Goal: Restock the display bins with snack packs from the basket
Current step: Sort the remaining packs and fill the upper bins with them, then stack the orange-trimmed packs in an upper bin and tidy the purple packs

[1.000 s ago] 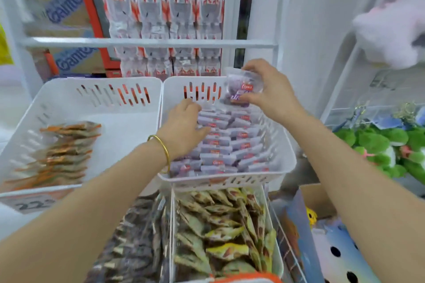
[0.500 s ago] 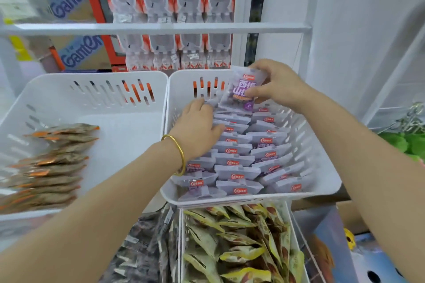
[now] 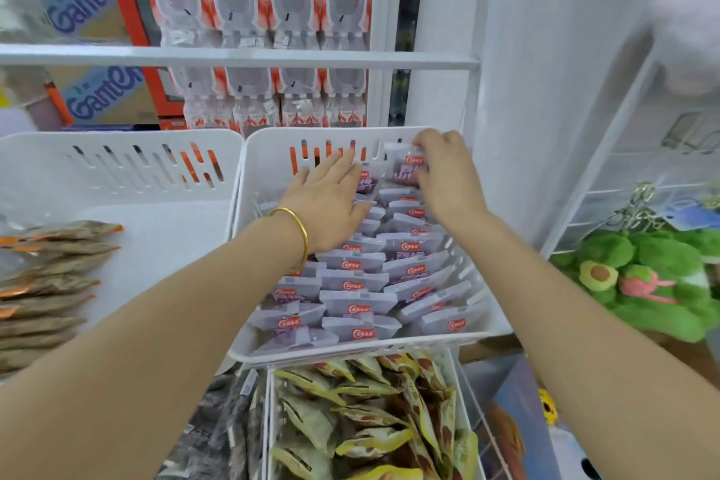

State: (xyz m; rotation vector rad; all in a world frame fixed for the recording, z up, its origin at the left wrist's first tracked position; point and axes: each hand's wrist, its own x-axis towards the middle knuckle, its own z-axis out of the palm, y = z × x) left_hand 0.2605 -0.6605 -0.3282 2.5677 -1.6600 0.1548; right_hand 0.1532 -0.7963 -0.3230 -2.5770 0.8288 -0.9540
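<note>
Only one wide-angle camera is there, worn on the person's head. It faces forward and down, quite near above the white display bin (image 3: 269,156).

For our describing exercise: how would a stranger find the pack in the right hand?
Look in the right-hand white bin, filled with rows of pale purple packs. At its slotted back wall, the right hand pinches one pack. It alone is held in fingers; the others lie stacked.
</note>
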